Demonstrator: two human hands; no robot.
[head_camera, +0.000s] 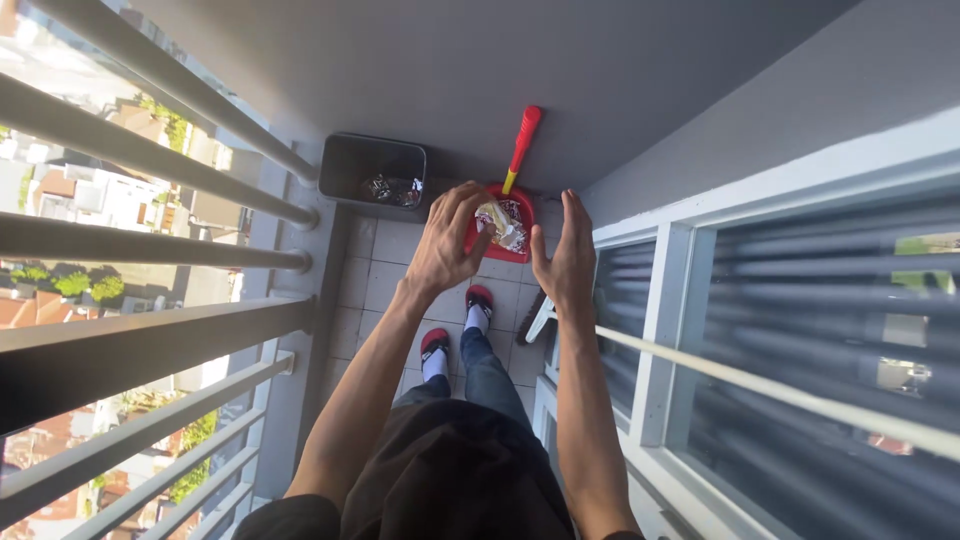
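Near the middle of the frame, the left hand reaches forward with its fingers curled loosely and pinching nothing; its fingertips overlap the view of the red dustpan beyond. The right hand, just right of it, is held flat and spread, also empty. The dustpan lies on the tiled floor between and past both hands, loaded with crumpled litter, its red handle pointing toward the top centre. A dark bin stands at upper left.

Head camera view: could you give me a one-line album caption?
Two bare hands, left hand and right hand, held out above a red dustpan of sweepings on a tiled balcony.
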